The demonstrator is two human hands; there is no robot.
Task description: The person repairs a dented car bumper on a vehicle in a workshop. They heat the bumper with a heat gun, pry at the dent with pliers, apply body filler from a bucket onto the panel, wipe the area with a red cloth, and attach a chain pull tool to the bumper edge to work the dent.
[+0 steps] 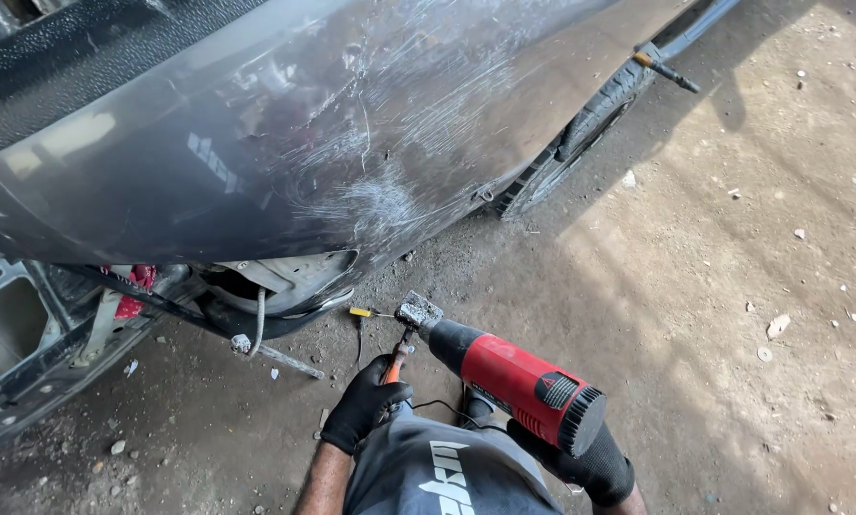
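Note:
My left hand (364, 408), in a black glove, grips the orange handle of a small hammer (401, 351) whose square metal head (418, 310) rests on the ground. My right hand (592, 464), also gloved in black, holds a red heat gun (519, 380) from below. Its black nozzle (452, 341) points up-left, close to the hammer head. Above both hangs a grey car bumper panel (285, 162), scuffed with white scratches. My knee in grey cloth (438, 472) fills the bottom middle.
A yellow-handled tool (361, 312) lies on the dirt floor just left of the hammer head. The car's tyre (580, 129) stands at upper right. Exposed body metal and red parts (128, 291) show under the panel at left. Small stones dot the ground (733, 315).

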